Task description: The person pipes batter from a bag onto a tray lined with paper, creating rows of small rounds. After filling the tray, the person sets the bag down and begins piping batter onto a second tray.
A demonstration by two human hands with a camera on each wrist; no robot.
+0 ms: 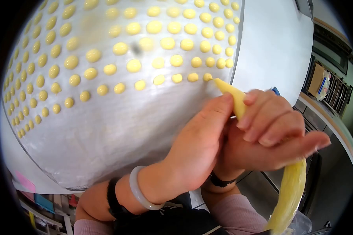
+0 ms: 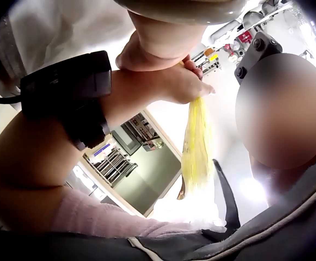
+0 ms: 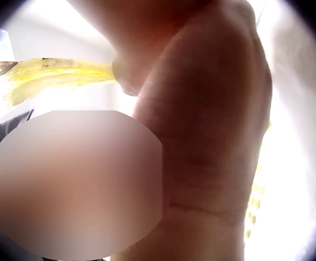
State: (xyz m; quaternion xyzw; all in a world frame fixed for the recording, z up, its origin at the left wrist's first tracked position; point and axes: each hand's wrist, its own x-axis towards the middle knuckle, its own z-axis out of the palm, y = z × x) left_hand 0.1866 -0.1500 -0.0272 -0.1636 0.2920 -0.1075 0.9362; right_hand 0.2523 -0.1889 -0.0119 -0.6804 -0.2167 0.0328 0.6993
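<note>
In the head view, a piping bag (image 1: pixel 237 100) filled with yellow batter points up and left, its tip at a small yellow mound (image 1: pixel 207 77) at the right end of the lowest full row. The left hand (image 1: pixel 200 137), above a pale bangle, grips the bag near its tip, thumb on top. Curled fingers of the right hand (image 1: pixel 268 125) hold the bag, thumb stretched out to the right. From the right hand the bag's clear, yellow-smeared tail (image 1: pixel 290 194) hangs down; it also shows in the left wrist view (image 2: pixel 197 144) and right wrist view (image 3: pixel 65 75).
Rows of round yellow mounds (image 1: pixel 133 65) cover the upper part of a pale sheet (image 1: pixel 106 137); its lower part is bare. A white surface (image 1: pixel 268 47) lies to the right. Beyond it stand a counter edge and a rack (image 1: pixel 339 96).
</note>
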